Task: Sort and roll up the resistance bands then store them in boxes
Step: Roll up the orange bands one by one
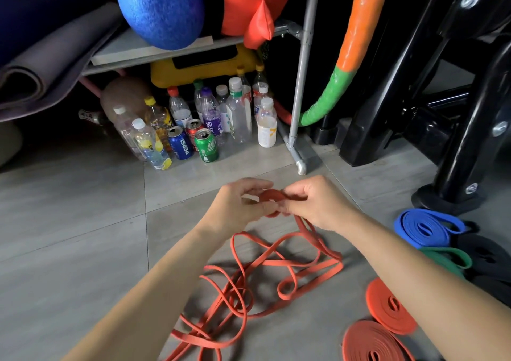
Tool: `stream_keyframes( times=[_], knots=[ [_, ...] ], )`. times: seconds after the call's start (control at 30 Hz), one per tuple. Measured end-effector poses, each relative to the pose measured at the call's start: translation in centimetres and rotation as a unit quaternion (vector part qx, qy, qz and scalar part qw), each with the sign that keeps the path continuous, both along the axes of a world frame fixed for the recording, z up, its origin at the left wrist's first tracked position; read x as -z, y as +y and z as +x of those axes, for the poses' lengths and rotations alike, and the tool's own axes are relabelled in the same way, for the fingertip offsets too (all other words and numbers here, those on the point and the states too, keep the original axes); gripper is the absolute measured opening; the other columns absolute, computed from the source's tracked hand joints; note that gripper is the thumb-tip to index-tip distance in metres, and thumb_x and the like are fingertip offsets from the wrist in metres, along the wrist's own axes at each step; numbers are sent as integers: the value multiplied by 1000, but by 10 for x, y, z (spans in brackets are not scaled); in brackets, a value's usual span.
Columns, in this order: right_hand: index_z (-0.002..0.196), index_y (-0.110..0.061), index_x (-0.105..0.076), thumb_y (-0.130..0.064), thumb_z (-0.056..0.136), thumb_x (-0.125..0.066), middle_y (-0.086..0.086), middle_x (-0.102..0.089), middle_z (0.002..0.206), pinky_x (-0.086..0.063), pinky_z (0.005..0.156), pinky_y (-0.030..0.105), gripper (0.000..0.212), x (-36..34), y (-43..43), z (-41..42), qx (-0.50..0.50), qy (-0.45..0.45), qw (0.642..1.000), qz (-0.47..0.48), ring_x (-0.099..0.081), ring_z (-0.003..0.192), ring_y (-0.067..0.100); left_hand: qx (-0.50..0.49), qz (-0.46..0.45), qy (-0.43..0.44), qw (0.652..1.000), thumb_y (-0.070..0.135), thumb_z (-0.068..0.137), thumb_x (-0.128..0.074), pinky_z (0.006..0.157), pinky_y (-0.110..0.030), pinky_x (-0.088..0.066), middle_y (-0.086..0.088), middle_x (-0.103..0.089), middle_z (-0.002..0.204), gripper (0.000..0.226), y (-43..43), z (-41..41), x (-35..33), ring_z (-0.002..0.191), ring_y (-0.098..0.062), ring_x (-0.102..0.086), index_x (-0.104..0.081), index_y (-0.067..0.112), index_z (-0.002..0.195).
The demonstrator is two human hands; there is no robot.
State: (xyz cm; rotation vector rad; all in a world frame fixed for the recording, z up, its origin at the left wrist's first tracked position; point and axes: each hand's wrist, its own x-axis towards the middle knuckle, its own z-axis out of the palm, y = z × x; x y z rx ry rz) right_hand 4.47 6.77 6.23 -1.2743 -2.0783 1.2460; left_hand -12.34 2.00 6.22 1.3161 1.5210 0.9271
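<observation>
"PEPSI" can be read in white on the blue can (181, 143). Some print is carried on the green can (206, 145) next to it, but it's too small to be made out, and nothing readable is shown on the red can (194, 128) behind. That's three cans, parked in front of a crowd of plastic bottles (239, 112) too bunched up to be counted properly.

The small coil (272, 196) of an orange band is pinched from both sides: the left hand (240, 204) is curled on it from one side, the right hand (318, 203) from the other. The rest is trailed down into a loose orange tangle (249, 286) on the tiles just below the hands.

Off to the right, these are laid out:
- a nearer orange roll (370, 341)
- a farther orange roll (387, 308)
- one blue roll (425, 228)
- one green band (448, 258), partly hidden by the right forearm
- at least one black roll (486, 255)
</observation>
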Motion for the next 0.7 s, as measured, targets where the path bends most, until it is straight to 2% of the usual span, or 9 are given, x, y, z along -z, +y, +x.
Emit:
stream_keyframes(
  times=[0.07,0.17,0.23,0.33,0.43,0.53,0.6,0.63,0.7],
  knots=[
    [85,-24,-76,-28,81,-73,-6,-61,59,-36,53,19,6,-1,1,1,-43,-117,989,75,-47,52,0,75,38,213,973,20,75,-77,73,-18,-46,10,-67,89,24,2,-3,-5,76,-8,-58,-71,23,98],
    [90,-28,-75,-31,79,-74,-8,-64,64,-37,54,19,12,-2,0,1,-64,-140,984,92,-51,58,3,85,39,295,951,23,77,-74,57,-7,-37,16,-61,77,15,2,-4,-9,66,-2,-51,-73,25,92],
    [86,-30,-76,-31,76,-77,-15,-66,61,-38,53,13,10,-1,1,3,-34,-74,995,61,-56,57,-1,45,29,224,973,20,77,-75,59,-10,-45,15,-65,69,11,3,-6,-9,60,0,-56,-74,26,86],
    [80,-30,-75,-27,72,-80,-5,-74,74,-51,71,31,10,5,0,9,19,10,1000,-9,-64,68,8,-6,22,88,996,10,79,-73,67,-36,-56,4,-73,71,18,2,-10,-12,65,-18,-65,-72,28,78],
    [72,-27,-74,-19,73,-79,1,-74,73,-53,75,31,10,12,-6,7,39,96,992,-66,-66,70,9,-48,17,-55,997,3,81,-69,62,-23,-56,6,-72,66,24,1,-12,-10,60,-7,-63,-72,26,76],
    [74,-22,-75,-17,69,-79,6,-75,77,-57,78,27,7,17,-11,-1,73,219,965,-125,-71,75,16,-100,-34,-234,967,2,82,-65,60,-15,-53,1,-72,68,15,-5,-1,-5,59,-5,-64,-71,15,79],
    [73,-19,-75,-17,69,-77,7,-74,76,-57,76,27,5,17,-11,-2,89,251,953,-147,-71,72,18,-107,-57,-270,955,2,83,-64,61,-17,-54,0,-71,69,12,-8,3,-3,61,-6,-65,-69,13,80],
    [73,-19,-74,-15,71,-77,3,-73,71,-55,72,25,5,16,-9,-1,85,222,962,-131,-68,67,14,-92,-57,-214,971,3,84,-65,62,-20,-55,0,-71,72,12,-8,2,-3,63,-7,-65,-69,14,81],
    [71,-19,-73,-18,75,-78,-4,-67,58,-45,59,22,6,14,-3,6,49,80,994,-52,-55,56,6,-23,-9,55,998,10,83,-69,67,-26,-52,7,-67,83,9,-5,-3,-4,72,-9,-63,-67,18,87]
  ],
)
